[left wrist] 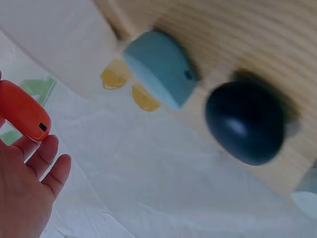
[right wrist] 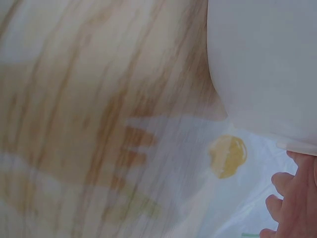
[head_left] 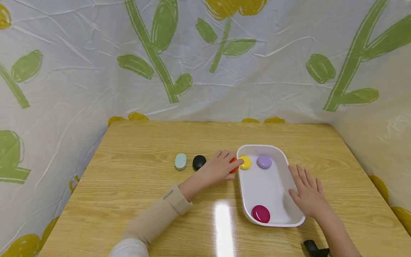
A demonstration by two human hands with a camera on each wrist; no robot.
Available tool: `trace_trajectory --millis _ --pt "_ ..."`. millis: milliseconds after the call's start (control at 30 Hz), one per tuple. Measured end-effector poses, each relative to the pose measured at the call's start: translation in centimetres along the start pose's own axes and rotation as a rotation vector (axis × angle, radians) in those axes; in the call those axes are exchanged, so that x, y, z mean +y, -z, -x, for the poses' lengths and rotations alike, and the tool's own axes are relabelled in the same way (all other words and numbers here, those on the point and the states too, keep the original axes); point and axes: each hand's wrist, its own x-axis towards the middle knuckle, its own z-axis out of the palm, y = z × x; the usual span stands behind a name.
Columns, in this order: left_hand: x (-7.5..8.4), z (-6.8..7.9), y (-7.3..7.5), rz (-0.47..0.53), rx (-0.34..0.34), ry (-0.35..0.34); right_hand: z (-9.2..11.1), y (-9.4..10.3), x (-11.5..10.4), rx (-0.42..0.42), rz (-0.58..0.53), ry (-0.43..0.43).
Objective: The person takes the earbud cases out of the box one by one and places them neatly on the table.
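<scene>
The left hand (head_left: 216,169) grips an orange disc (left wrist: 22,111) just beside the left rim of a white tub (head_left: 264,189). The disc is smooth and flattened, with rounded edges and one small dark slot near its end. From the head, the fingers cover most of it, and the left wrist view cuts off its other end, so its full outline, perhaps round, is hard to judge. Whether it touches the tub cannot be told. The right hand (head_left: 309,200) lies with fingers extended along the tub's right side; the right wrist view crops it. A black disc (head_left: 199,162) sits on the worktop (head_left: 160,142), partly hidden by the left hand. A dark object (head_left: 312,247) at lower right is cut off.
</scene>
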Motion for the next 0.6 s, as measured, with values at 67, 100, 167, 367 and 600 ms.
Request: trace_trajectory --millis 67,100,167,367,600 --pt "-0.1 0.9 -0.6 -0.015 -0.011 -0.007 0.0 0.0 0.0 0.001 0.002 0.001" --pt "-0.1 1.3 -0.9 -0.028 -0.017 -0.016 0.0 0.0 0.0 -0.001 0.002 0.0" --pt "0.0 2.0 -1.7 -0.052 -0.029 -0.044 0.0 0.1 0.0 -0.003 0.0 -0.001" --pt "0.8 3.1 -3.9 -0.1 -0.057 -0.145 0.1 0.2 0.0 -0.012 -0.005 -0.008" --pt "0.9 3.6 -5.4 -0.161 -0.022 -0.192 0.0 0.1 -0.1 -0.011 -0.003 -0.008"
